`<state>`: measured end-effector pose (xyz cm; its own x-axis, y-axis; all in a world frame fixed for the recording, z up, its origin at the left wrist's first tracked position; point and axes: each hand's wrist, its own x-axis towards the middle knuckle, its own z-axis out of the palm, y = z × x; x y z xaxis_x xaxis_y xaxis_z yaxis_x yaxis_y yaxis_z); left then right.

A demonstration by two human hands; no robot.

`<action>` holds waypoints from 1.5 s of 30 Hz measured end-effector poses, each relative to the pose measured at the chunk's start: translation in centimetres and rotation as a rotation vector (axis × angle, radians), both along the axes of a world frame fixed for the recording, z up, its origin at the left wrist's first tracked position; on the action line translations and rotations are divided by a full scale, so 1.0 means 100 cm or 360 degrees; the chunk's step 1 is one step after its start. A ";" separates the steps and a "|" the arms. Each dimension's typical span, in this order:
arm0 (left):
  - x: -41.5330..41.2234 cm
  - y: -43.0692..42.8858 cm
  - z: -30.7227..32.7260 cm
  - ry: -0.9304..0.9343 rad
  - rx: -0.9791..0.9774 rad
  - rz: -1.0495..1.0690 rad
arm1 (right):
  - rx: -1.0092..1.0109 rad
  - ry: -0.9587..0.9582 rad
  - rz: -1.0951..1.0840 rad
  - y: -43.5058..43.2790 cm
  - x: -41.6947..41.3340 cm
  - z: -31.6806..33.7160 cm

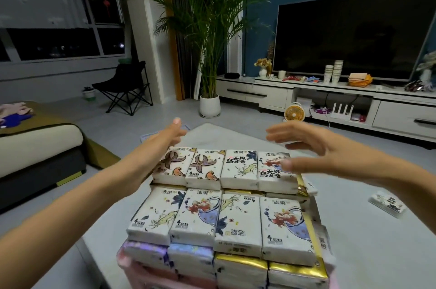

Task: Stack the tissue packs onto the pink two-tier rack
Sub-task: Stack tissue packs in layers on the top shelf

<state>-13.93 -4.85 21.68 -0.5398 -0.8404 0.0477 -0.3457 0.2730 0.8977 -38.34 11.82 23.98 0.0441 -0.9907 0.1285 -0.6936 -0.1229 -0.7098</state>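
Note:
Several white printed tissue packs [239, 168] lie in two rows on top of a tall stack. The stack hides most of the pink two-tier rack [125, 262], whose edge shows at the bottom left. My left hand [171, 135] reaches along the far left side of the back row with straight fingers and holds nothing. My right hand [304, 147] hovers open above the back right pack [276, 172], fingers spread and blurred. One loose tissue pack [387, 203] lies on the table at the right.
The stack stands on a grey table [236, 134]. A sofa [40, 147] is at the left. A potted palm [210, 104], a small fan [293, 112] and a TV cabinet [330, 99] stand beyond.

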 end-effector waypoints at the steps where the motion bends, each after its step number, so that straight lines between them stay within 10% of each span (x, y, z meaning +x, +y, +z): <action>1: 0.001 -0.007 0.000 0.0021 0.0004 0.0000 | -0.0026 -0.0100 -0.0053 -0.004 -0.004 0.000; 10: -0.023 -0.111 -0.051 -0.0072 0.0030 -0.0045 | -0.0017 -0.0323 -0.0506 -0.111 -0.063 -0.084; 20: -0.107 -0.189 -0.185 -0.0696 -0.0480 -0.0361 | 0.0207 0.0560 -0.0737 -0.230 -0.107 -0.218; 27: -0.157 -0.184 -0.207 -0.0997 -0.0917 -0.0777 | 0.0558 0.0655 -0.0716 -0.257 -0.125 -0.225; 38: -0.183 -0.177 -0.198 -0.1392 -0.1320 -0.0808 | 0.0181 0.0334 -0.0702 -0.229 -0.129 -0.192; 45: -0.122 -0.187 -0.160 -0.0889 -0.1014 -0.0296 | -0.0014 0.0313 -0.0558 -0.196 -0.114 -0.120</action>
<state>-26.17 -23.54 5.68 -0.7504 -0.6398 0.1663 -0.5904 0.7618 0.2667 -49.77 -7.80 11.96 -0.2716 -0.9490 0.1600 -0.8170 0.1395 -0.5595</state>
